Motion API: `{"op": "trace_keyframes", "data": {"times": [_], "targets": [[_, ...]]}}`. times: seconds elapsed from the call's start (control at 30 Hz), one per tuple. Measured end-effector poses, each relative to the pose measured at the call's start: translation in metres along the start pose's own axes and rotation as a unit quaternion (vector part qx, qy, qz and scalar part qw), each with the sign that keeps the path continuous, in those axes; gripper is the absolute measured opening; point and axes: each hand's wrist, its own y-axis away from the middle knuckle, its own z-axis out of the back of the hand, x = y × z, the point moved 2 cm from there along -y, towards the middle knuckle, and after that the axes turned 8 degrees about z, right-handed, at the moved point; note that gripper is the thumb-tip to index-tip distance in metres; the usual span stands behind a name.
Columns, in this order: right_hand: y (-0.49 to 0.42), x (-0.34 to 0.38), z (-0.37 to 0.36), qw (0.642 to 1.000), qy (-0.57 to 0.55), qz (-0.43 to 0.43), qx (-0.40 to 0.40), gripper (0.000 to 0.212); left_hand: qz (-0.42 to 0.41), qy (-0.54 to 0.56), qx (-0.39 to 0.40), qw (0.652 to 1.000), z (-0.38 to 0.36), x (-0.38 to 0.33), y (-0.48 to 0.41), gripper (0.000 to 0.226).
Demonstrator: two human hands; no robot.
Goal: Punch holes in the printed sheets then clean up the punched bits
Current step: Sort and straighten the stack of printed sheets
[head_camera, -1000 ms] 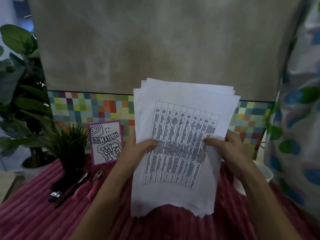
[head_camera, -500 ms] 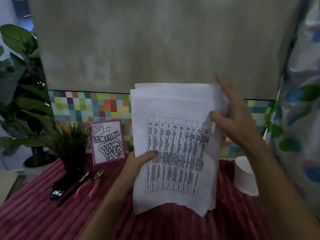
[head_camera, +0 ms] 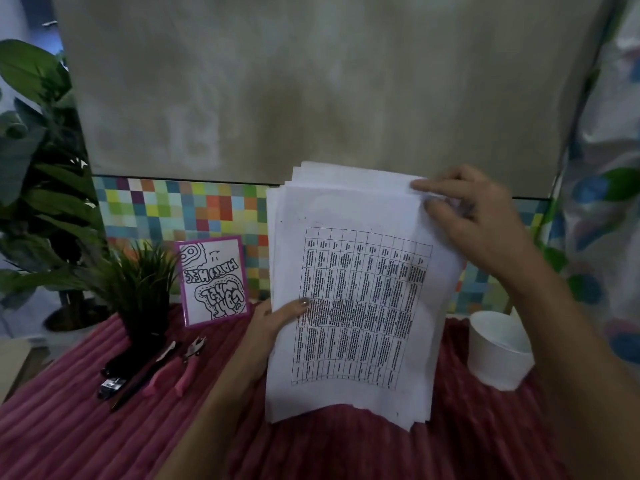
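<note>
Red cloth [head_camera: 69,427], printed sheets [head_camera: 353,209] upright lengthwise, left hand [head_camera: 273,318] gripping side, right hand [head_camera: 474,226] pinching top

Dim light, grey panel [head_camera: 311,81] above multicoloured checkered strip [head_camera: 180,213], leafy plant [head_camera: 31,140] left, patterned curtain [head_camera: 609,168] right.

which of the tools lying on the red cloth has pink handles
The plier-style punch, rightmost of the three. The black stapler-like tool and the dark pen beside it show no pink.

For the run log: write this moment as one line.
left hand: grips printed sheets, left edge | right hand: pinches top right corner | pink-handled punch: lying on red cloth, untouched
</note>
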Motion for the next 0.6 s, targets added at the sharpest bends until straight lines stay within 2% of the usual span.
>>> {"op": "trace_keyframes", "data": {"times": [0.07, 0.1, 0.13, 0.23, 0.27, 0.4, 0.47, 0.53, 0.6], "targets": [[0.0, 0.002, -0.002, 1.0, -0.003, 0.015, 0.011, 0.038, -0.003, -0.008, -0.009, 1.0, 0.0, 0.004, -0.001, 0.01], [-0.002, 0.002, -0.002, 1.0, -0.017, 0.008, 0.021, 0.034, -0.003, -0.009, -0.007, 1.0, -0.002, 0.004, -0.001, 0.01], [-0.003, 0.001, -0.001, 0.999, -0.036, -0.006, 0.028, 0.03, -0.002, -0.009, 0.002, 1.0, -0.003, 0.003, -0.001, 0.013], [-0.005, -0.001, 0.004, 0.997, -0.056, -0.032, 0.033, 0.028, -0.033, -0.001, -0.016, 0.999, 0.003, 0.0, -0.007, 0.056], [-0.005, -0.001, 0.004, 0.997, -0.057, -0.025, 0.036, 0.03, -0.033, 0.008, -0.025, 0.999, 0.004, -0.001, -0.009, 0.06], [-0.002, 0.002, -0.001, 0.996, -0.076, -0.019, 0.052, 0.037, -0.034, -0.013, -0.049, 0.998, -0.003, 0.003, -0.015, 0.03], [0.002, 0.003, -0.003, 0.99, -0.13, -0.044, -0.02, 0.042, -0.043, -0.028, -0.083, 0.995, -0.005, 0.004, -0.015, 0.02], [0.017, -0.006, -0.008, 0.956, -0.251, -0.11, -0.102, 0.055, -0.048, -0.014, -0.106, 0.993, -0.003, 0.004, -0.012, 0.02], [0.042, -0.023, -0.026, 0.903, -0.373, -0.196, -0.087, 0.053, -0.055, 0.021, -0.111, 0.992, 0.0, 0.005, -0.009, 0.027]]}}
